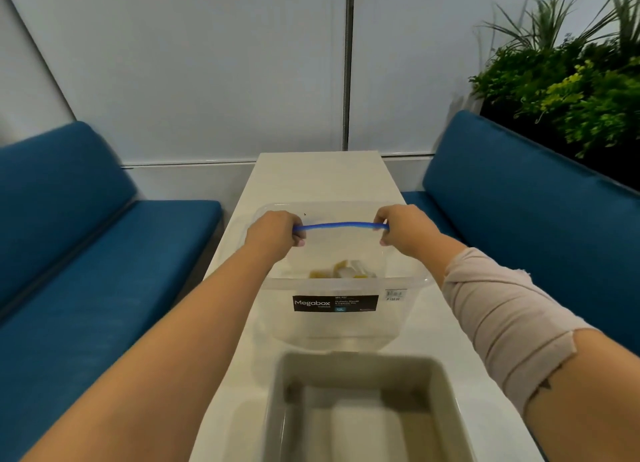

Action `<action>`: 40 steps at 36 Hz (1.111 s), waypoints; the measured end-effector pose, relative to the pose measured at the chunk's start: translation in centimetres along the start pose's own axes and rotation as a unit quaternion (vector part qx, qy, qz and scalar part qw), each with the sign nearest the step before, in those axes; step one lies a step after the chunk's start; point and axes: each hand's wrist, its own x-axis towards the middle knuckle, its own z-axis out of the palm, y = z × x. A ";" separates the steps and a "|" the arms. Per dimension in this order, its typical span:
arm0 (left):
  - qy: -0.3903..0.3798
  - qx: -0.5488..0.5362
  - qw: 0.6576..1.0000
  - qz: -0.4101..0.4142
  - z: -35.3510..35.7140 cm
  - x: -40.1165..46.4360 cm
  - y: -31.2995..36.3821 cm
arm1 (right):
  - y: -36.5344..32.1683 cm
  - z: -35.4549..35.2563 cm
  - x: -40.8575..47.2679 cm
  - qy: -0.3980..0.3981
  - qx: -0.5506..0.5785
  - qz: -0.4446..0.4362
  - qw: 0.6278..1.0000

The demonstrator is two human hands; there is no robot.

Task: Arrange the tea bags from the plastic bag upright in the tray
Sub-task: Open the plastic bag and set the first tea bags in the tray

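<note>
**Both hands on the zip bag, held over the Megabox bin**

Nearest: grey tray (446,385) at the near end of the white table (322,177), rectangular, interior blurred; nothing readable inside it.

Just beyond the tray: clear plastic storage bin (341,326), black "Megabox" label (335,303) facing the camera, small price sticker (394,294) to the label's right near the rim.

Over the bin: clear plastic bag (341,250) with a blue zip strip (341,225) along its top edge. Left hand (273,231) pinches the left end of the strip, right hand (401,228) pinches the right end; hands are apart with the strip stretched level between them. Tea bags (341,271), yellow and white, sit bunched at the bottom of the bag, low inside the bin's outline. Count not readable through the plastic. Cannot tell whether the zip is sealed.

Right forearm carries a beige bandage wrap (502,316).

Farther: blue bench cushions (69,212) either side of the table, pale wall panels (207,63) behind, green plants (571,87) at far right.
</note>
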 end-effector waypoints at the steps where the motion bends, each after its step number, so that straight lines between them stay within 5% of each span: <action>1: 0.014 -0.010 1.000 0.003 -0.5 -0.2 0.1 | -0.1 -0.6 -0.1 0.005 0.004 -0.003 1.000; 21: 0.296 -0.094 0.945 0.103 -14.2 -7.5 2.7 | -6.3 -14.1 -4.5 0.221 0.051 -0.142 0.963; 31: 0.290 -0.136 0.945 0.065 -18.3 -17.8 -1.5 | -12.7 -13.1 -11.4 0.210 0.104 -0.256 0.938; 40: 0.230 -0.114 0.967 0.006 -17.0 -24.1 -8.7 | -17.7 -7.1 -15.8 0.132 0.091 -0.251 0.955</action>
